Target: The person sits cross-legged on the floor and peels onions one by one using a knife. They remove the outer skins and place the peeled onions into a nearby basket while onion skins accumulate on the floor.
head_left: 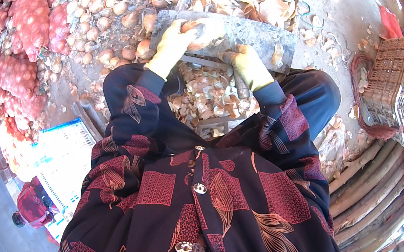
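My left hand (pixel 172 46), in a pale yellow work glove, holds a large yellow onion (pixel 206 35) against a worn grey board (pixel 256 31). Bright light washes out part of the onion. A matching glove covers my right hand (pixel 250 66), which grips a knife by its dark handle (pixel 242 88). The knife's blade (pixel 233 44) rises over the board to the right of the onion and looks apart from it. A loose scrap of onion skin (pixel 278 54) lies at the board's right end. Beyond the board, a wooden-sided container (pixel 299 6) holds pale onion peelings.
Loose onions (pixel 98 4) cover the ground at left, beside stacked red mesh sacks (pixel 29 23) of onions. Peelings (pixel 210 97) lie between my legs. At right stand plastic crates (pixel 387 71) and wooden poles (pixel 373 182). A person (pixel 34 204) in red is at lower left.
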A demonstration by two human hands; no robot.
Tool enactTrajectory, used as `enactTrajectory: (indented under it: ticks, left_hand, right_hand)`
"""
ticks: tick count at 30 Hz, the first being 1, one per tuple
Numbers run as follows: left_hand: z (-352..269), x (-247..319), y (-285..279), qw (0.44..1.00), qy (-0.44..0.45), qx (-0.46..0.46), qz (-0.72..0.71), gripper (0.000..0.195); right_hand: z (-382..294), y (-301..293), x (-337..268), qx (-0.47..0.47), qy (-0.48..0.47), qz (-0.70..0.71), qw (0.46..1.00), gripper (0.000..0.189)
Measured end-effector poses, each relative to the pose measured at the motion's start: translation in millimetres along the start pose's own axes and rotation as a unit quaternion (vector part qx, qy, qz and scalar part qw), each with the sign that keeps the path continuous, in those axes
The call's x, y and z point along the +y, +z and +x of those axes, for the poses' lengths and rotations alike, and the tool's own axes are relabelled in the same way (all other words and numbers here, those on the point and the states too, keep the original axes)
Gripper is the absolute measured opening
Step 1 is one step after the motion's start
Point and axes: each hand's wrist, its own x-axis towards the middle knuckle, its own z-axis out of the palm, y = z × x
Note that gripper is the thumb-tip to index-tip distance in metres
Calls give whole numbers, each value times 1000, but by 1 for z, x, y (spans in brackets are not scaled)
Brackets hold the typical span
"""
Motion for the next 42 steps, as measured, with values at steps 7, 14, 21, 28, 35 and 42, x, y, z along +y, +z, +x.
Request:
enactTrajectory:
  ticks: [7, 14, 21, 28, 35, 42]
  left_hand:
    - [-10, -11, -47, 998, -57, 29, -17, 39]
    - [-15, -2, -35, 997, 70, -5, -27, 41]
    - [-18, 10, -31, 992, 93, -3, 89, 45]
    - [-11, 9, -21, 984, 106, 10, 145, 49]
    - [-17, -22, -50, 981, -44, 5, -190, 41]
    - [-18, -28, -29, 959, -29, 83, -268, 30]
  right_hand:
    - [4, 35, 8, 22, -34, -77, 996, 25]
    - [14, 41, -4, 199, -193, -142, 950, 39]
    - [28, 52, -10, 217, -248, -274, 904, 34]
    - [49, 32, -2, 290, -121, -177, 933, 27]
    - [50, 25, -1, 152, -65, 47, 985, 20]
    - [36, 43, 0, 169, -134, 35, 976, 32]
